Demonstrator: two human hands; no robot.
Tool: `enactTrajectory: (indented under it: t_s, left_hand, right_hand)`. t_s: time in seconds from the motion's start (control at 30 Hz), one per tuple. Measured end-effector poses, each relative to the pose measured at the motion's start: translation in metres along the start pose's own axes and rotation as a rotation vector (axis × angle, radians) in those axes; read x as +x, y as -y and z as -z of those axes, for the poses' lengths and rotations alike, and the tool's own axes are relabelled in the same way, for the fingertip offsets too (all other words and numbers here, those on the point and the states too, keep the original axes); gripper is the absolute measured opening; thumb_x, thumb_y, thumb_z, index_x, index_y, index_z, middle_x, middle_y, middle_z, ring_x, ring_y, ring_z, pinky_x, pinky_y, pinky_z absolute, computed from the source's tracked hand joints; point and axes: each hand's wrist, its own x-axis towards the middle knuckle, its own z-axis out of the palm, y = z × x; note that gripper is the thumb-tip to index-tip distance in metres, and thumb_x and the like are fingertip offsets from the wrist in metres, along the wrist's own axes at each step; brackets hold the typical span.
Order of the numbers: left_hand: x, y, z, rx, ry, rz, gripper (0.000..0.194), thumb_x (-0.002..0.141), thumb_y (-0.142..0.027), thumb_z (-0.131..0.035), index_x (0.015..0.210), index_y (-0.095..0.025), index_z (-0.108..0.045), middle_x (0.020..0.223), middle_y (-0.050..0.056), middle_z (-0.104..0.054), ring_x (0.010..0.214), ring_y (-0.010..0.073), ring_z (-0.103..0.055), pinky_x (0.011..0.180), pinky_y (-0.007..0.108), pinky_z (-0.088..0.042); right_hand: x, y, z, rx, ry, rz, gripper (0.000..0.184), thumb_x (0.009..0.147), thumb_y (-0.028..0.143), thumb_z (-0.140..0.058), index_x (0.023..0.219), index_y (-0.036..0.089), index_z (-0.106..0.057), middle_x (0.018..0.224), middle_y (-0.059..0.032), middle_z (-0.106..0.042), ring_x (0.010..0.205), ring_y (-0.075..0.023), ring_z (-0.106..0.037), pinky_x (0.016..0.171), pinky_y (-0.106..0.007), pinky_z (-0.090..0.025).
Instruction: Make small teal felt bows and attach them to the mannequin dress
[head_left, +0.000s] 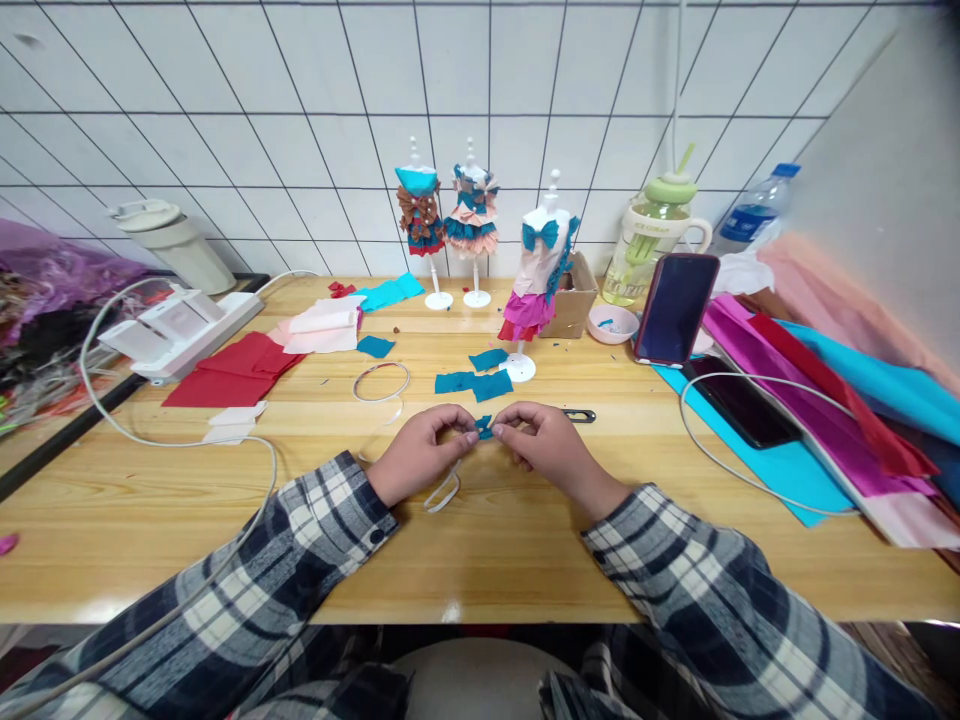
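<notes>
One small blue piece (484, 428) was held above the middle of the desk (495, 560), well back from the front edge. The left hand (431, 450) and the right hand (551, 448) each had a closed grip, thumb and forefinger pinching the piece from opposite sides. Three flat blue scraps (493, 385) lay just beyond it, and three dressed mannequins (471, 215) stood toward the back edge. Red sheets (229, 375) lay nearer the left edge.

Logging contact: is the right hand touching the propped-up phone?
No, the right hand pinches a small blue scrap, well apart from the propped-up phone.
</notes>
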Motion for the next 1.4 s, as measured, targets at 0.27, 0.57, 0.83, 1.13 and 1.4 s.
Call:
enactTrajectory:
  t_s: [0.27,0.57,0.83,1.13,1.4]
  left_hand:
    - [0.0019,-0.0028,-0.0005,0.056,-0.023,-0.012,0.023,0.081,-0.038,-0.062,0.080,-0.016,-0.068,0.084,0.005,-0.066,0.081,0.0180,-0.059,0.077,0.030,-0.047]
    - [0.0010,-0.0045,-0.0004,-0.127,0.111,0.007,0.024,0.081,-0.037,-0.061,0.082,-0.015,-0.068,0.082,0.004,-0.065,0.077,0.0156,-0.058,0.075,0.028,-0.047]
    - [0.0008,-0.0057,0.0004,-0.053,0.100,0.010,0.025,0.083,-0.038,-0.058,0.079,-0.015,-0.066,0.077,0.003,-0.061,0.073,0.0148,-0.054,0.069,0.027,-0.046]
    - [0.0002,-0.0054,-0.0004,-0.067,0.120,0.022,0.031,0.084,-0.044,-0.054,0.079,-0.015,-0.062,0.075,0.001,-0.060,0.072,0.0150,-0.053,0.069,0.027,-0.045]
    - [0.0013,0.0008,-0.0033,-0.091,0.094,0.051,0.019,0.077,-0.034,-0.064,0.080,-0.015,-0.063,0.077,0.002,-0.062,0.074,0.0151,-0.056,0.071,0.028,-0.047]
  right_hand:
    - [-0.0022,0.0022,-0.0044,0.034,0.050,-0.038,0.017,0.071,0.031,-0.065,0.081,0.017,-0.067,0.048,0.0047,-0.054,0.042,-0.0094,-0.048,0.042,-0.021,-0.038]
    - [-0.0013,-0.0001,0.0048,0.368,0.237,-0.263,0.016,0.069,0.032,-0.064,0.074,0.018,-0.058,0.050,0.0069,-0.051,0.039,-0.0057,-0.044,0.035,-0.015,-0.033]
    - [0.0003,-0.0028,0.0039,0.203,0.218,-0.147,0.022,0.071,0.036,-0.067,0.078,0.016,-0.062,0.048,0.0083,-0.048,0.039,-0.0056,-0.041,0.037,-0.018,-0.035]
    - [0.0022,-0.0063,0.0008,0.146,0.155,-0.062,0.020,0.073,0.037,-0.063,0.076,0.017,-0.060,0.043,0.0091,-0.044,0.036,-0.0063,-0.039,0.037,-0.019,-0.031]
    - [-0.0009,-0.0036,-0.0021,-0.012,0.053,0.078,0.013,0.076,0.031,-0.059,0.075,0.018,-0.061,0.047,0.0075,-0.047,0.044,-0.0082,-0.043,0.048,-0.021,-0.034]
